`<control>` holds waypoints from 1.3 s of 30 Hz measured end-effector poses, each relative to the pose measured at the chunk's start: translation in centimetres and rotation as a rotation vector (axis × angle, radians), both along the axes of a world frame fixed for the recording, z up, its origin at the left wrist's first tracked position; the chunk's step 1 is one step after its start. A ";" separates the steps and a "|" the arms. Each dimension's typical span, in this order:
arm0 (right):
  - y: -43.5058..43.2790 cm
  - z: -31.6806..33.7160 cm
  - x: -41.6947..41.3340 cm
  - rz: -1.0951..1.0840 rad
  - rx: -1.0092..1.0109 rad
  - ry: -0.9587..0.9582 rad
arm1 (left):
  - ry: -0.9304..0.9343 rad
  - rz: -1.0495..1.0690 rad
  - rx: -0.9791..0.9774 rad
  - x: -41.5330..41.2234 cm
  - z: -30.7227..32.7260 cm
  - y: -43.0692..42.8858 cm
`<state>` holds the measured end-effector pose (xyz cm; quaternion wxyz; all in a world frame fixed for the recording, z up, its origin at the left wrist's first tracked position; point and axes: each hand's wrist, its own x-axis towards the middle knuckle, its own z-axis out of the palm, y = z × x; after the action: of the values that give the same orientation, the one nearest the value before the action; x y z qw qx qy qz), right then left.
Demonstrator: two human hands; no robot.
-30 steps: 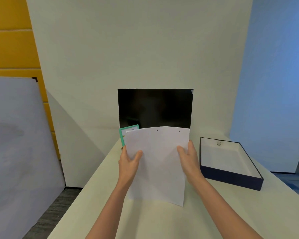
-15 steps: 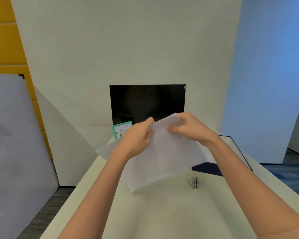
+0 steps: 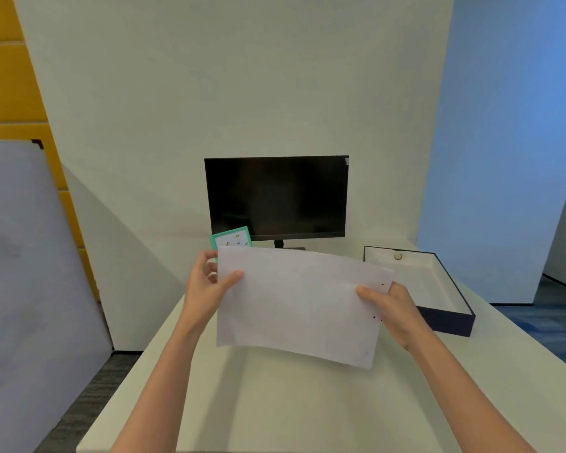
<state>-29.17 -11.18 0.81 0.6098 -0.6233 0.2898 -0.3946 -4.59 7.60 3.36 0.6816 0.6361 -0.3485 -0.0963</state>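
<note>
Left hand (image 3: 206,286) pinches the left edge of a thin white sheet of paper (image 3: 301,305), punched with holes, held landscape and slightly bowed above the matte pale counter (image 3: 291,403). It partly hides a green-framed card (image 3: 231,238) and the foot of a dark flat monitor (image 3: 276,197). Right hand (image 3: 392,308) grips its right edge, thumb on top. A shallow navy box (image 3: 445,320), white inside, lies rightward.

1. A dark monitor (image 3: 276,197) stands at the far edge of the white table (image 3: 275,403) before me.
2. A green-framed card (image 3: 231,238) stands at its lower left corner.
3. To my right lies an open navy box (image 3: 445,320), with 1 small round object (image 3: 397,256) by its far wall.
4. A pale board (image 3: 30,289) leans at my left.
</note>
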 end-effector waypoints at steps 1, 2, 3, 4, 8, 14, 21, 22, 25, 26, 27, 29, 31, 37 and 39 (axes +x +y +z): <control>0.2 -0.5 0.1 -0.002 -0.002 -0.003 | 0.004 -0.018 -0.022 -0.3 -0.9 0.0; 0.4 -1.1 0.2 -0.015 -0.026 0.014 | -0.027 -0.005 -0.024 -0.6 -1.8 0.0; 0.5 -1.7 0.4 -0.040 -0.072 0.045 | -0.085 0.034 -0.002 -1.0 -2.7 0.0; 0.7 -2.2 0.5 -0.070 -0.135 0.075 | -0.148 0.079 0.023 -1.4 -3.5 0.0; 1.7 -2.4 1.1 -0.203 -0.461 0.140 | -0.377 0.193 0.053 -2.7 -4.7 -0.3; 1.8 -2.8 1.6 -0.276 -0.720 0.264 | -0.701 0.275 0.120 -2.4 -4.9 -0.3; 1.3 -2.7 1.7 -0.297 -0.666 0.187 | -0.734 0.296 0.139 -1.8 -5.2 -0.1; 1.2 -2.7 1.7 -0.290 -0.649 0.185 | -0.742 0.298 0.159 -1.7 -5.1 -0.2; 0.7 -2.3 1.6 -0.252 -0.584 0.177 | -0.962 0.444 0.292 -2.2 -4.2 -1.4; 0.6 -2.2 1.6 -0.239 -0.565 0.176 | -1.069 0.495 0.341 -3.0 -3.6 -2.2; 0.5 -2.1 1.6 -0.231 -0.554 0.174 | -1.174 0.493 0.380 -4.2 -2.7 -3.2; 0.3 -2.0 1.5 -0.223 -0.549 0.173 | -1.357 0.326 0.474 -7.0 -0.9 -5.7; 0.4 -2.0 1.5 -0.215 -0.561 0.172 | -1.403 0.100 0.639 -8.6 0.1 -8.6; 0.4 -0.8 1.8 -0.116 -0.518 0.172 | -1.297 -0.118 0.938 -7.7 2.8 -11.6; 0.0 0.2 1.4 -0.055 -0.454 0.178 | -1.261 -0.106 0.888 -7.0 4.1 -10.3</control>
<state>-27.82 -11.17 0.98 0.4151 -0.7685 0.2634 -0.4095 -11.54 -2.75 7.44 0.0298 0.7669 -0.6296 0.1208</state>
